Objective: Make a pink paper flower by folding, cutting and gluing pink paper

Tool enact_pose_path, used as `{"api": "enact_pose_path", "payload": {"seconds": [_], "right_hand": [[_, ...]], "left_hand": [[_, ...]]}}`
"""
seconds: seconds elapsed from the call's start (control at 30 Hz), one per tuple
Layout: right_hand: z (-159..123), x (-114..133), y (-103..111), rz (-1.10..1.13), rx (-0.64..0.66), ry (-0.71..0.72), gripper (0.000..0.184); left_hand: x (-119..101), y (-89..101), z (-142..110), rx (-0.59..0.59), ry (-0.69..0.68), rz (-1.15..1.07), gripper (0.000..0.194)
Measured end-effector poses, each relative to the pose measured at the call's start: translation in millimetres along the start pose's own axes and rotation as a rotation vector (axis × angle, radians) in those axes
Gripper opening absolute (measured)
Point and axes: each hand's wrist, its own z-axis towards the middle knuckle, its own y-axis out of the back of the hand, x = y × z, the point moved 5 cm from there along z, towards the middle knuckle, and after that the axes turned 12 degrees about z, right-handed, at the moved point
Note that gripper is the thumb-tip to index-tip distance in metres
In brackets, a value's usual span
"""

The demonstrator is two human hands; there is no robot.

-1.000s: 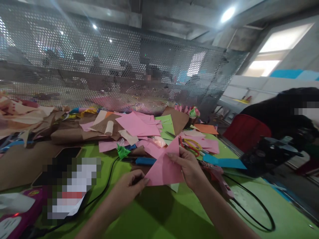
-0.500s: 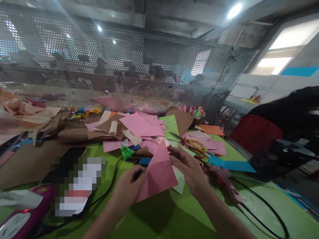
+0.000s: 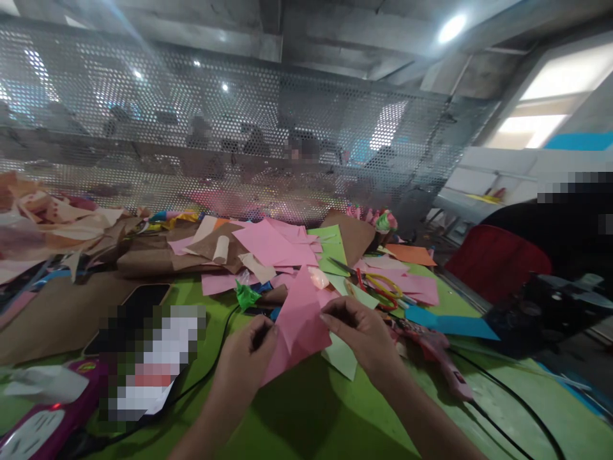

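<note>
A pink paper sheet (image 3: 299,322) is held up just above the green table (image 3: 306,415), creased through its middle. My left hand (image 3: 246,358) pinches its lower left edge, fingers closed. My right hand (image 3: 364,332) grips the sheet's right side, thumb and fingers pressed on it. Under the sheet lies a pale green paper piece (image 3: 342,358).
Pink, brown and green paper scraps (image 3: 268,246) are piled behind. Red-and-yellow scissors (image 3: 378,284), a pink glue gun (image 3: 438,361) with a black cable (image 3: 517,415) and a blue sheet (image 3: 450,322) lie to the right. A phone (image 3: 143,297) lies left. Another person in black (image 3: 565,223) sits far right.
The pink sheet has gone from a flat triangle to a folded, creased shape held lower. My right hand has moved down and leftward onto it. The left hand keeps its pinch.
</note>
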Motion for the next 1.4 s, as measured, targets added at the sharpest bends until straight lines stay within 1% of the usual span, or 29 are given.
{"api": "enact_pose_path", "payload": {"seconds": [0.1, 0.2, 0.3, 0.4, 0.47, 0.53, 0.67, 0.73, 0.8, 0.9, 1.0, 1.1, 1.2, 1.27, 1.33, 1.4], "right_hand": [[-2, 4, 1, -0.093, -0.032, 0.038, 0.013], [-5, 13, 1, -0.217, -0.082, 0.156, 0.009], [-9, 20, -1, -0.295, -0.09, 0.264, 0.003], [-10, 19, -2, -0.307, -0.083, 0.286, 0.002], [-9, 15, -2, -0.252, -0.076, 0.238, 0.004], [-7, 9, -3, -0.152, -0.048, 0.154, 0.008], [-7, 1, -14, 0.088, 0.075, -0.066, 0.024], [-9, -2, -19, 0.179, 0.105, -0.173, 0.032], [-12, -3, -22, 0.255, 0.115, -0.248, 0.034], [-14, -4, -26, 0.321, 0.135, -0.27, 0.035], [-15, -5, -25, 0.289, 0.133, -0.237, 0.037], [-18, -6, -28, 0.31, 0.159, -0.275, 0.038], [-22, -4, -34, 0.436, 0.201, -0.334, 0.031], [-24, -2, -37, 0.544, 0.207, -0.368, 0.03], [-24, -3, -38, 0.611, 0.184, -0.404, 0.03], [-24, -6, -36, 0.642, 0.134, -0.439, 0.031]], "left_hand": [[-3, 1.6, -1, -0.05, -0.038, 0.02, 0.024], [-3, 2.9, -2, -0.086, -0.048, 0.042, 0.024], [-3, 3.2, -2, -0.093, -0.044, 0.067, 0.024], [-2, 3.3, -1, -0.093, -0.046, 0.084, 0.025], [-2, 3.1, 0, -0.09, -0.049, 0.08, 0.025], [-2, 2.7, 0, -0.089, -0.051, 0.071, 0.026], [-4, 0.8, -2, -0.077, -0.049, 0.069, 0.026], [-5, 0.2, -3, -0.08, -0.057, 0.073, 0.026], [-7, 1.0, -4, -0.103, -0.063, 0.079, 0.025], [-11, 2.6, -5, -0.12, -0.067, 0.084, 0.025], [-14, 2.3, -7, -0.085, -0.095, 0.126, 0.025], [-16, 2.5, -8, -0.089, -0.108, 0.193, 0.021], [-17, 1.5, -8, -0.092, -0.127, 0.218, 0.02], [-18, 0.7, -8, -0.089, -0.148, 0.23, 0.019], [-20, 1.1, -8, -0.095, -0.159, 0.243, 0.018], [-21, 2.0, -8, -0.105, -0.162, 0.257, 0.016]]}}
